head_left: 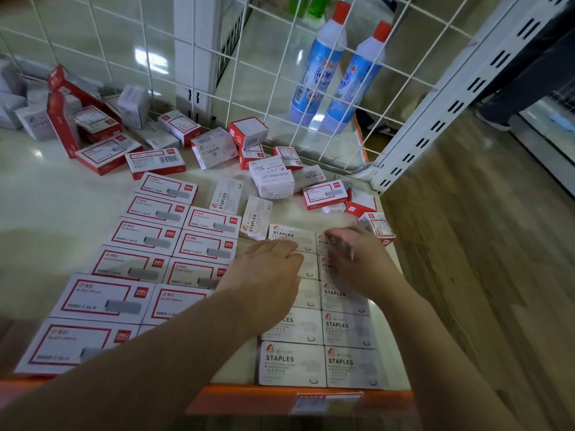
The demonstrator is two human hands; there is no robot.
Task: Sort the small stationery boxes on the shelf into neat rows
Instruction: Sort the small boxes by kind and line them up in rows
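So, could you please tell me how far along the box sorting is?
Roughly halfway. Done: two rows of red-framed boxes and two rows of white STAPLES boxes at the front. In hand: both the left hand and right hand are squaring the white rows' far end. Left: the loose pile by the wire grid.

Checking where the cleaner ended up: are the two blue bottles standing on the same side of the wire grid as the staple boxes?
No, the two blue bottles stand behind the wire grid, while the staple boxes lie in front of it.
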